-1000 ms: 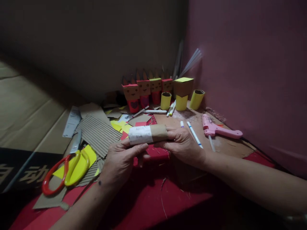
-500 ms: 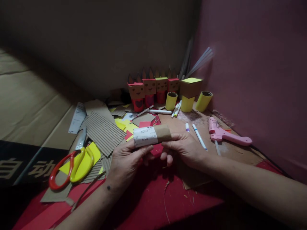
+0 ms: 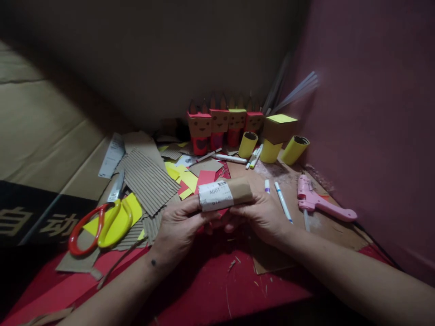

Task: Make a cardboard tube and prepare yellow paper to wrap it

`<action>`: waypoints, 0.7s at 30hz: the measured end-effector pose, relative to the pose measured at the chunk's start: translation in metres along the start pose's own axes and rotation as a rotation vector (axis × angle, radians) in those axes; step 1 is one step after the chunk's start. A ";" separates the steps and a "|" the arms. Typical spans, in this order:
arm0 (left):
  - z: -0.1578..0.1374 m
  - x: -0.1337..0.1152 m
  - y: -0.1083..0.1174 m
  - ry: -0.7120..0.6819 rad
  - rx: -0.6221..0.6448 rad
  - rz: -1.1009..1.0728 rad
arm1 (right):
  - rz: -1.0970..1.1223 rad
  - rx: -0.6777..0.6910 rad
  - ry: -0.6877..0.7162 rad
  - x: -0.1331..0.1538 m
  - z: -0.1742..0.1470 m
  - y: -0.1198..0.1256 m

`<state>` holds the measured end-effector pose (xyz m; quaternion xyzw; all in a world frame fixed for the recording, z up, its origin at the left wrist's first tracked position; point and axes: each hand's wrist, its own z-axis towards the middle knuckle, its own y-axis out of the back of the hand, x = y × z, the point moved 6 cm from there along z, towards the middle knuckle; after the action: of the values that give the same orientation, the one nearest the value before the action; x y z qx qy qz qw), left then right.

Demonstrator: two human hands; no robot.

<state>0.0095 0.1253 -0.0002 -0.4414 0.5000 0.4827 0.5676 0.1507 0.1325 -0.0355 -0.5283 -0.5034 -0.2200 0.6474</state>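
Observation:
Between both hands is a curved piece of brown cardboard (image 3: pixel 242 190) with a white printed label (image 3: pixel 216 195) on its left part. My left hand (image 3: pixel 181 225) grips its left end, thumb in front and fingers behind. At the right end, my right hand (image 3: pixel 258 215) pinches it in the same way. Scissors (image 3: pixel 102 226) with red and yellow handles lie left of my left hand. Beyond my right hand are two capped markers (image 3: pixel 283 202) and a pink glue gun (image 3: pixel 319 201).
Cardboard figures (image 3: pixel 200 124) with drawn faces stand at the back beside yellow tubes (image 3: pixel 248 145) and a yellow-topped figure (image 3: pixel 279 131). Corrugated scraps (image 3: pixel 149 179) and coloured paper (image 3: pixel 185 176) cover the left. A large cardboard box (image 3: pixel 44 136) borders that side; a pinkish wall (image 3: pixel 374 113) closes the right.
Both hands have shifted slightly to the right with the cardboard piece, which looks more curved and tilted up at its right end. The camera view has also turned a little.

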 end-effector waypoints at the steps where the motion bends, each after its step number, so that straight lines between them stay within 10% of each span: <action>1: 0.000 -0.001 -0.002 -0.004 0.008 -0.004 | -0.001 -0.019 0.017 0.000 0.000 0.002; 8: 0.002 -0.001 -0.010 0.000 0.060 0.041 | -0.010 -0.076 0.056 0.002 0.001 0.009; 21: -0.006 -0.024 0.001 -0.537 0.033 0.677 | 0.094 -0.124 0.086 0.021 0.002 0.011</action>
<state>0.0071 0.1168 0.0225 -0.1022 0.4587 0.7314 0.4941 0.1673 0.1433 -0.0227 -0.5808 -0.4351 -0.2425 0.6439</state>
